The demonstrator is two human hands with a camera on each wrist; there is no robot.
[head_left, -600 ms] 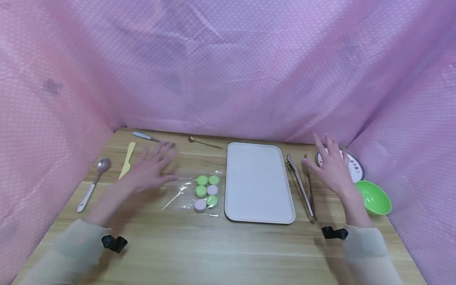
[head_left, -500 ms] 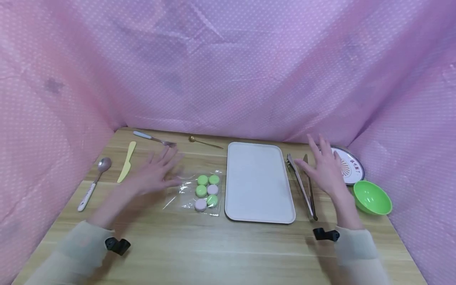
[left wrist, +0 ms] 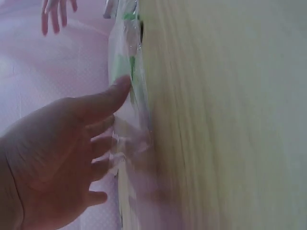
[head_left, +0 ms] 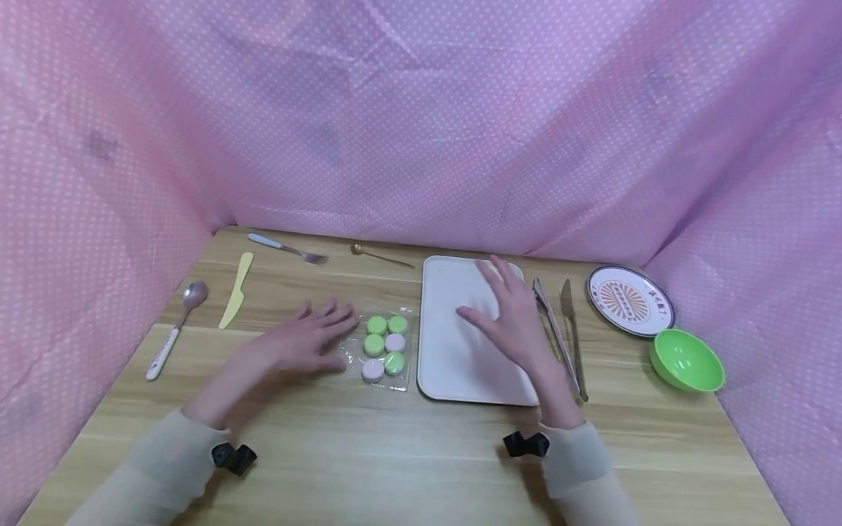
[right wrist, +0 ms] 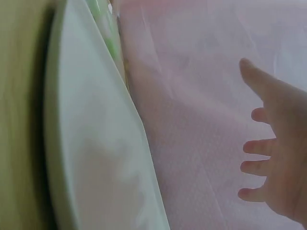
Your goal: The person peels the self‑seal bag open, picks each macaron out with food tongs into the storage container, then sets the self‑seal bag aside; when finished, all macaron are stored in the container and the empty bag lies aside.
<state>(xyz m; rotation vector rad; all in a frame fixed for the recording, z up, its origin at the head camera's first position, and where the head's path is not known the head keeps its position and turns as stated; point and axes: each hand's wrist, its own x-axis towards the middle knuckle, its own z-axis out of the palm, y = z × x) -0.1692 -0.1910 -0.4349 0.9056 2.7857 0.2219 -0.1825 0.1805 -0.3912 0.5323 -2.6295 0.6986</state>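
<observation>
Several green and pale purple macarons [head_left: 375, 345] lie in a clear plastic bag [head_left: 401, 380] left of the tray. My left hand [head_left: 299, 342] hovers with spread fingers over the bag's left part, and its thumb [left wrist: 122, 86] appears close to the plastic in the left wrist view. Whether it touches the bag I cannot tell. Above the white rectangular tray [head_left: 447, 365], my right hand [head_left: 516, 325] hangs with its fingers apart and holds nothing. A gap between that hand and the tray [right wrist: 105, 143] shows in the right wrist view.
Metal tongs [head_left: 558, 340] and a knife [head_left: 572, 329] lie right of the tray, then a patterned plate [head_left: 647, 307] and a green bowl [head_left: 687, 361]. To the left are a spoon [head_left: 174, 336], yellow knife [head_left: 237, 292] and fork [head_left: 289, 248]. A small gold spoon [head_left: 384, 257] lies at the back.
My right hand has moved left, from beside the plate to over the tray. My left hand has shifted right, over the bag's left part. The objects stay in place.
</observation>
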